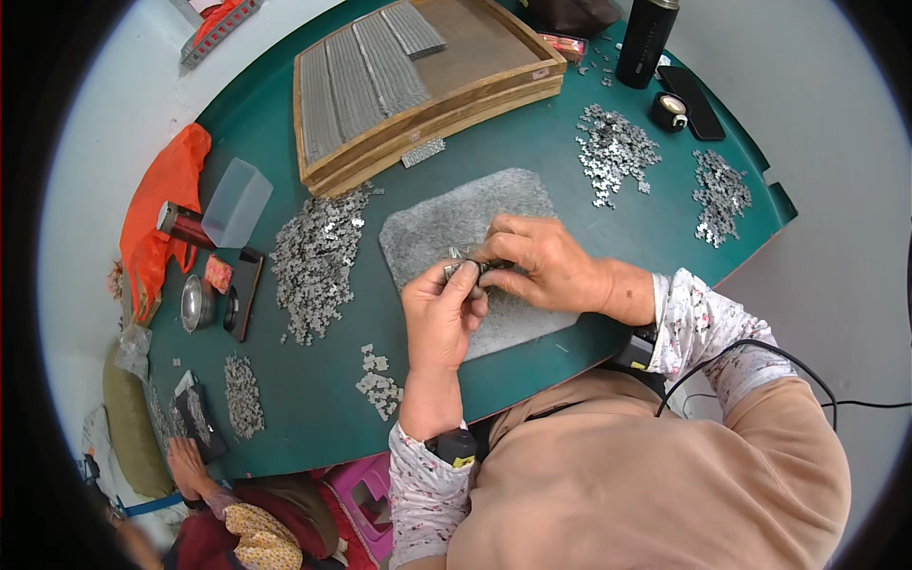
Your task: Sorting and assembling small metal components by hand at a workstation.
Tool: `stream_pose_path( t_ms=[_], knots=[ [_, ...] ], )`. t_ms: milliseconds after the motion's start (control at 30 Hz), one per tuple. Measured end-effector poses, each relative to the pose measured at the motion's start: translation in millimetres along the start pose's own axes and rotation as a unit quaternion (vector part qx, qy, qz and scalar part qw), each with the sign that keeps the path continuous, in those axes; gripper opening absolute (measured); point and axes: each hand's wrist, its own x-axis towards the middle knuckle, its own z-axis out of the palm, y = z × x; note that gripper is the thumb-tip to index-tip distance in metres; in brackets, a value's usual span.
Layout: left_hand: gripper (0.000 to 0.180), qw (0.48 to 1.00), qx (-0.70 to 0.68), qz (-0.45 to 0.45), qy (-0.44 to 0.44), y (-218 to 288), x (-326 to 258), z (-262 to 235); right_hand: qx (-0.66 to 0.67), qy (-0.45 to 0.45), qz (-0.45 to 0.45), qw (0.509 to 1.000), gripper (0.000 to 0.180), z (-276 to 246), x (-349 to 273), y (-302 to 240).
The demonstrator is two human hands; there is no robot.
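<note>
Above a grey felt mat (418, 228), my two hands meet. My left hand (439, 309) is closed with thumb and fingers pinched around small silvery metal pieces (458, 254). Fingertips of my right hand (541, 261) press at the same pieces from the right; they are closed too. The fingers hide most of what is held, and how many pieces there are cannot be made out. To the left lies a big heap of small flat metal parts (318, 266). A smaller scatter of such parts (380, 385) lies near my left forearm.
A wooden tray (475, 71) with rows of stacked metal parts stands at the back. More heaps (613, 152) lie on the right, by a black flask (648, 43) and phone (692, 103). A clear plastic box (236, 204) and metal bowl (197, 304) sit left. A co-worker's hand (188, 465) is lower left.
</note>
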Motion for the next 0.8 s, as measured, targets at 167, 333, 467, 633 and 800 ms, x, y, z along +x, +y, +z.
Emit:
stream_pose_path(
  t_ms=[167,333,467,633,800],
  knots=[
    [0.015,0.998,-0.03,0.029,0.038,-3,4,-5,0.015,-0.029,0.071,0.997,0.033,-4,4,-5],
    [0.026,0.994,-0.077,0.024,0.08,3,7,-7,-0.121,-0.042,0.081,0.989,0.04,-3,-4,2],
    [0.046,0.994,-0.082,0.028,0.071,8,9,-8,-0.219,-0.086,0.021,0.972,0.034,8,-7,5],
    [0.054,0.994,-0.082,0.028,0.07,5,9,-14,-0.233,-0.107,0.013,0.966,0.029,16,6,17],
    [0.05,0.993,-0.09,0.025,0.068,4,11,-13,-0.224,-0.069,-0.038,0.971,0.014,15,3,16]
  ],
)
